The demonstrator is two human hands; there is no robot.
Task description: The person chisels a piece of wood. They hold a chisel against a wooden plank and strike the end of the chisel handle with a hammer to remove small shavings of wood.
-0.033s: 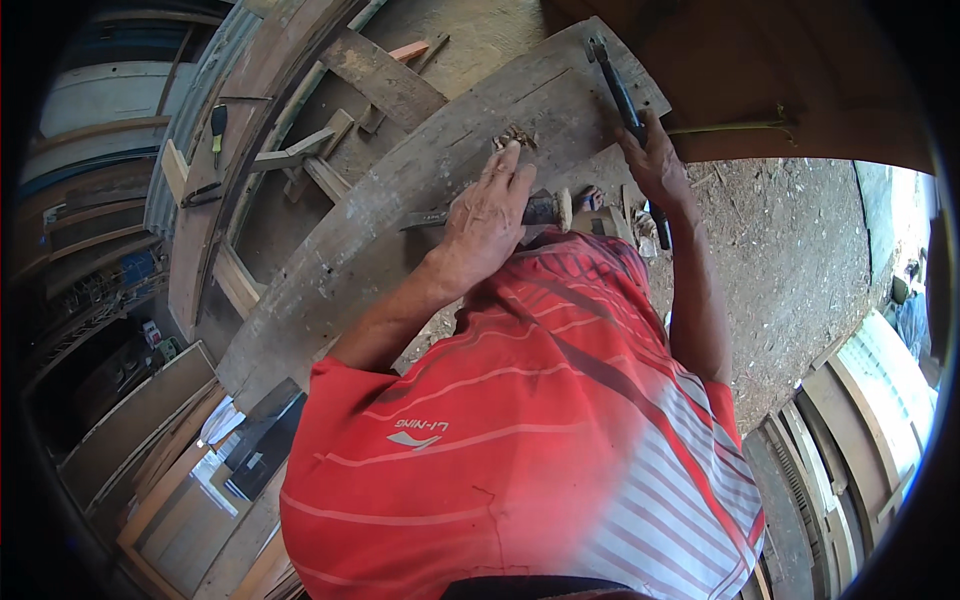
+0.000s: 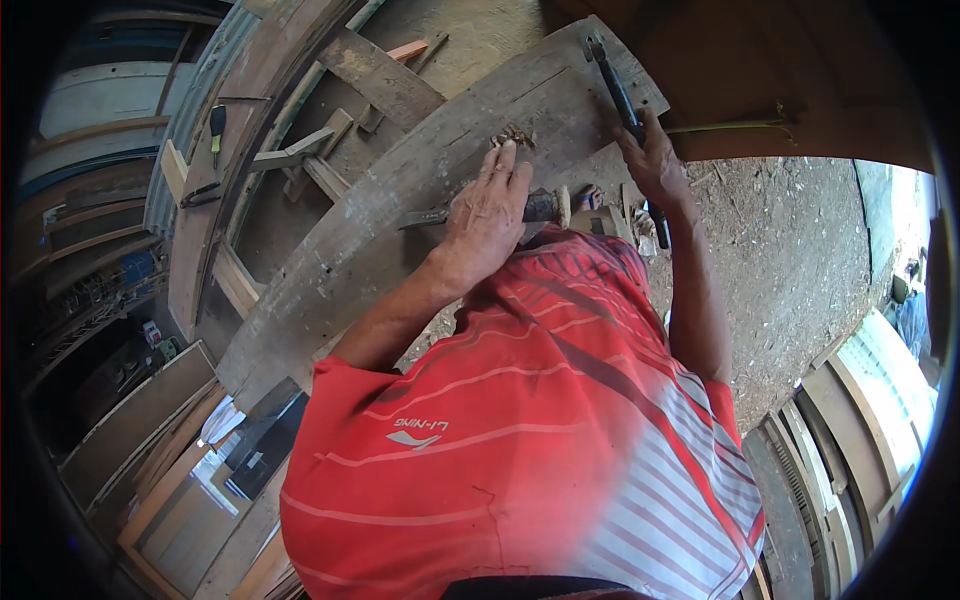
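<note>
- Hammer: in the right grip, closed around its dark handle, head beyond.
- Small brown pieces: at the left grip's fingertips, fingers stretched out.
- Bladed tool: crossing behind the left grip.
- Wooden worktop: beneath the left grip.

Woodworking workshop: worn plank bench, hammer, screwdriver, wooden boards around.
</note>
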